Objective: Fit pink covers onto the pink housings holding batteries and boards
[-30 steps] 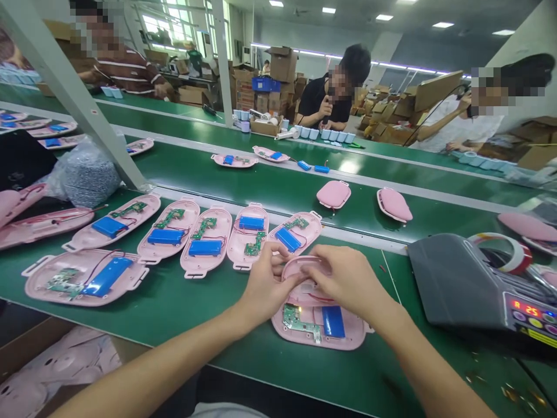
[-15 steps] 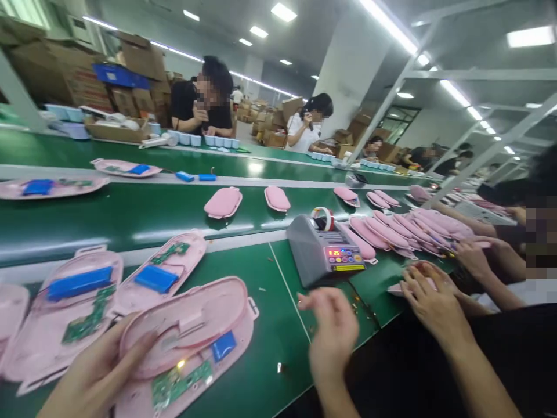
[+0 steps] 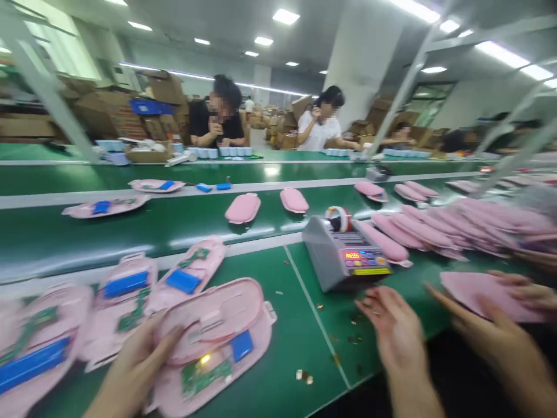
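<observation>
Glossy green bench (image 3: 291, 337), smooth pink plastic in front of me.
My left hand (image 3: 139, 360) grips a shallow oval cover (image 3: 235, 302) over a matching shell (image 3: 239, 367), hiding part of its blue battery (image 3: 242, 346). My right hand (image 3: 394, 331), off the cover since a second ago, curls near the wedge-shaped grey machine (image 3: 319, 255), too blurred to tell how open it is or whether it holds anything.

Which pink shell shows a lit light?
The shell partly under the pink cover in the left hand: its green board carries a glowing yellow light, and none shows on the other open shells.
</observation>
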The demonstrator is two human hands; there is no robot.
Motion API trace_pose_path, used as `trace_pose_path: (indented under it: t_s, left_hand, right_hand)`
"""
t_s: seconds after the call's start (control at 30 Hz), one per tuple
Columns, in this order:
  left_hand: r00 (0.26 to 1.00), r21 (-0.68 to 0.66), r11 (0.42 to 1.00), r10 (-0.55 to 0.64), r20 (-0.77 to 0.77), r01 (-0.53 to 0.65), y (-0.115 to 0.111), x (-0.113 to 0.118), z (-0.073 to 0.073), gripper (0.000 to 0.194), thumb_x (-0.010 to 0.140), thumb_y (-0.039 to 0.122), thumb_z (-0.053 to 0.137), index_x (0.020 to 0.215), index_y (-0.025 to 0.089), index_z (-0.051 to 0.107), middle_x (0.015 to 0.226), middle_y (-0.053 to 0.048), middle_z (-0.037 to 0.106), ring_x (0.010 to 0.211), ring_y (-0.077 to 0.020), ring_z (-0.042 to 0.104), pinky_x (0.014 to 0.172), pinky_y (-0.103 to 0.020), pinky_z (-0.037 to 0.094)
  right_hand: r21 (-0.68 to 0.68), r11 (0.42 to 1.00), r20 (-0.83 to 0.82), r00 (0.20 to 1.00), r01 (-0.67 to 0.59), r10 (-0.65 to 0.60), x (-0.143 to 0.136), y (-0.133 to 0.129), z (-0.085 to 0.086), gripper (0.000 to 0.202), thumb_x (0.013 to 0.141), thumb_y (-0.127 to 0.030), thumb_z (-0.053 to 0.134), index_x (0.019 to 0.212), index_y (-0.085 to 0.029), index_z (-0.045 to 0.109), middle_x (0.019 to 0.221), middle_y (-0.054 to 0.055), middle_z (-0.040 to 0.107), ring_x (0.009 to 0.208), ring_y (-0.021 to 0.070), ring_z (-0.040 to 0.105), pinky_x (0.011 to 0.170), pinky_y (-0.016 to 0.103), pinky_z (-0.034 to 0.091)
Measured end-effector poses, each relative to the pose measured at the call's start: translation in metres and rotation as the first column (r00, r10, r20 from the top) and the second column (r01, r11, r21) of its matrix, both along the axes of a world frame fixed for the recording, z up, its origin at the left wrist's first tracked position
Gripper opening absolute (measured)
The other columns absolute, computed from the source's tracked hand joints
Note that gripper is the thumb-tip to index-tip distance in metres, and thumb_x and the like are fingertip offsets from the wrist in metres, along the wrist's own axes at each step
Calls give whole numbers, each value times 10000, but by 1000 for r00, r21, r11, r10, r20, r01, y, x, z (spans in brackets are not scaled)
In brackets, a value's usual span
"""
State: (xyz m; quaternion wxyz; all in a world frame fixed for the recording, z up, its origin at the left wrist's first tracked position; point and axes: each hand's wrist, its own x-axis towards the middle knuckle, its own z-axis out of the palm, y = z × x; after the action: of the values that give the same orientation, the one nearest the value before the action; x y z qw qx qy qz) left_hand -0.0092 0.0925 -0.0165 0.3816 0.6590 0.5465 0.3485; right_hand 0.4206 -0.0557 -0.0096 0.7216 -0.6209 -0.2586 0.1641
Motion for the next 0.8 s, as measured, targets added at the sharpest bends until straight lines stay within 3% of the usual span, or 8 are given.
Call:
trace_pose_path:
  t_s: [0.13,0.2,0.27,0.33,0.4,0.57,0.67,0.8]
  left_hand:
    - [992,-51,995,-77,104,82,-7,11,19,360,842,470,597,1037,187,704,1050,-71,751,993,-294,666,939,-402,522]
    - [973,-78,986,-131,190,148,-7,11,19,346,877,440,580,1086,183,683,1042,-69,741,979,-264,663,912,-364,520]
    - [950,-69,979,-167,265,191,-8,10,16,336,892,415,579,1112,176,663,1039,-66,728,971,-248,654,892,-343,513]
    - [933,-53,977,-180,313,206,-10,9,13,311,895,392,572,1089,164,654,1027,-66,716,952,-241,643,866,-333,507]
    - [925,-50,978,-172,340,201,-11,10,11,280,895,376,558,1039,153,648,995,-66,705,927,-237,634,836,-326,500]
    - [907,-53,974,-184,378,220,-11,9,10,218,891,301,531,1005,146,634,973,-65,688,910,-231,623,805,-315,488]
    - [917,-64,972,-191,351,227,-13,7,9,195,888,263,521,1003,152,634,978,-63,690,908,-233,625,795,-319,485]
    - [933,-70,972,-193,305,224,-19,4,9,197,904,263,515,1029,168,634,977,-52,696,894,-227,630,777,-313,483]
  right_hand:
    - [6,963,321,913,-268,252,-108,39,25,245,882,-425,671,874,-184,629,977,42,639,852,131,650,748,208,569]
    - [-257,753,579,527,-606,622,-154,64,53,207,969,-353,546,860,-192,617,1138,59,597,1041,160,606,840,235,539]
    - [-516,518,615,127,-682,779,-192,94,73,214,1015,-265,424,910,-191,596,1246,71,539,1104,177,562,889,302,517]
    - [-663,426,613,-120,-615,781,-220,122,76,202,1006,-201,393,909,-173,568,1268,90,515,1111,203,538,901,364,501]
    - [-718,444,628,-223,-536,745,-236,142,66,183,991,-176,398,902,-161,557,1244,103,520,1086,219,533,883,390,493]
    - [-657,591,740,-251,-468,624,-245,152,43,111,921,-152,474,866,-165,569,1130,85,579,998,216,553,755,325,472]
    - [-632,690,764,-132,-353,632,-248,152,49,112,811,-215,645,756,-169,558,982,62,623,892,210,581,638,278,412]
    - [-762,595,581,134,-254,802,-237,163,66,314,687,-366,785,819,-181,568,782,10,634,676,172,572,570,264,373]
